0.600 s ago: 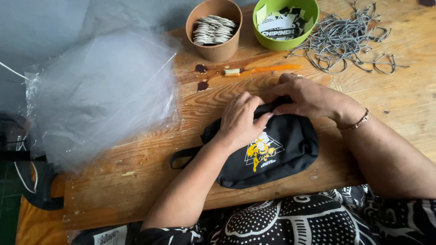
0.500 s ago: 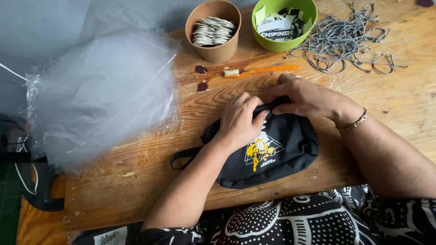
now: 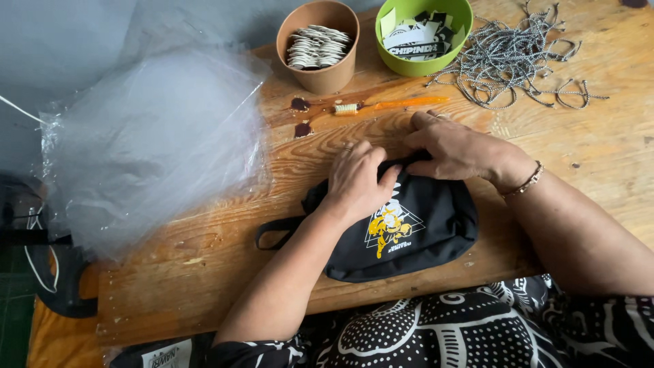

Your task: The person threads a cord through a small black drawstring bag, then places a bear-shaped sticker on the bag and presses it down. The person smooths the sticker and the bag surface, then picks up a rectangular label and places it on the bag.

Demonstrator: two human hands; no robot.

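A black fabric pouch [image 3: 422, 232] with a yellow and white printed figure lies on the wooden table [image 3: 586, 157] in front of me. My left hand [image 3: 355, 178] presses flat on its upper left part, fingers curled over the top edge. My right hand [image 3: 458, 150], with a bracelet at the wrist, pinches the pouch's top edge just to the right of the left hand. A black strap loop [image 3: 276, 232] sticks out from the pouch's left end.
A stack of clear plastic bags [image 3: 150, 143] covers the table's left. Behind the pouch lie an orange-handled brush [image 3: 392, 105], a brown cup of tags [image 3: 319, 46], a green bowl of cards [image 3: 424, 34] and a pile of grey cords [image 3: 514, 58].
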